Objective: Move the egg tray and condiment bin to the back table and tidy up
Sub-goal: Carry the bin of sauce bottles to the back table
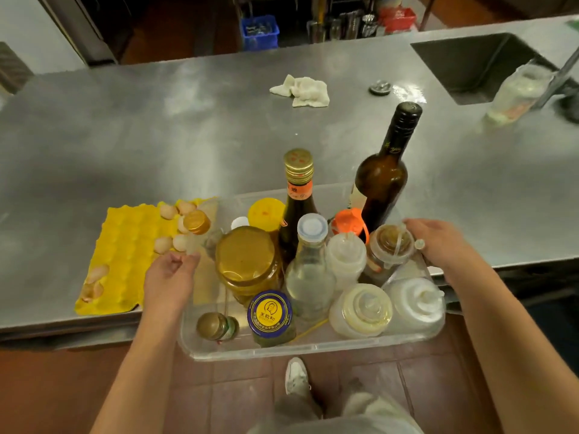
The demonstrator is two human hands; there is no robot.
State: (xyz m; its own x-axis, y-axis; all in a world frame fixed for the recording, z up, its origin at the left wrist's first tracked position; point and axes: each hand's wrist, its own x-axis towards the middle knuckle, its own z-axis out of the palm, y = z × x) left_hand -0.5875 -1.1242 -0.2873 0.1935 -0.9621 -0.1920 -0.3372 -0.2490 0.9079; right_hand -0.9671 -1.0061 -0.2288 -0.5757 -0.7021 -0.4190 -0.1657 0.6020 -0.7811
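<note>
Hands (170, 277) (438, 242) grip condiment bin (313, 349) over steel counter (188, 126).

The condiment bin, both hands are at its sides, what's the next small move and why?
Probably slide the condiment bin further onto the steel table before letting go: its near edge overhangs the floor. The left hand and right hand grip its sides.

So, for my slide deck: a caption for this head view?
Both hands hold the clear condiment bin at the steel table edge, beside the yellow egg tray.
</note>
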